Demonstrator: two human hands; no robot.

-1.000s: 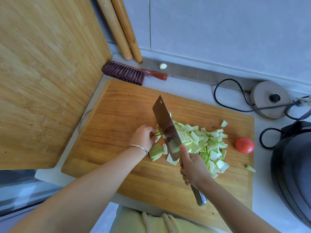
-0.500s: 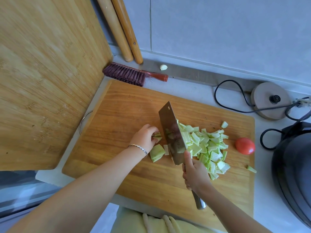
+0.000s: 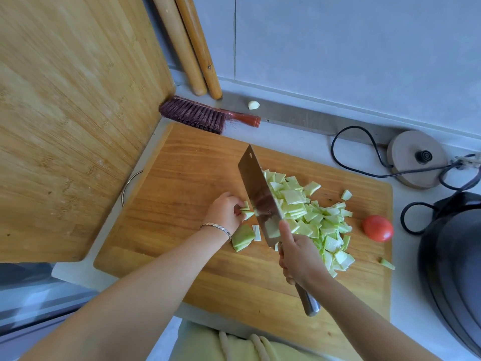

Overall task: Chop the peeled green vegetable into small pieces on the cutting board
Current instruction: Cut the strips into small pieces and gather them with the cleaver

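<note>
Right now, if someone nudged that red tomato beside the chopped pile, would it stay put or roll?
The tomato looks round and smooth, so it would probably roll. It sits near the right edge of the cutting board, so a nudge might send it off. Its glossy skin suggests it is slippery.

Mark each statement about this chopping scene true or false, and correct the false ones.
1. The right hand grips the cleaver by its handle. True.
2. The tomato sits by the cutting board's left edge. False: it sits by the right edge.
3. The pile of cut pieces lies on the tomato's side of the blade. True.
4. The left hand lies flat and empty. False: its curled fingers pinch a green piece beside the blade.
5. The brush lies at the board's far edge. True.
</note>
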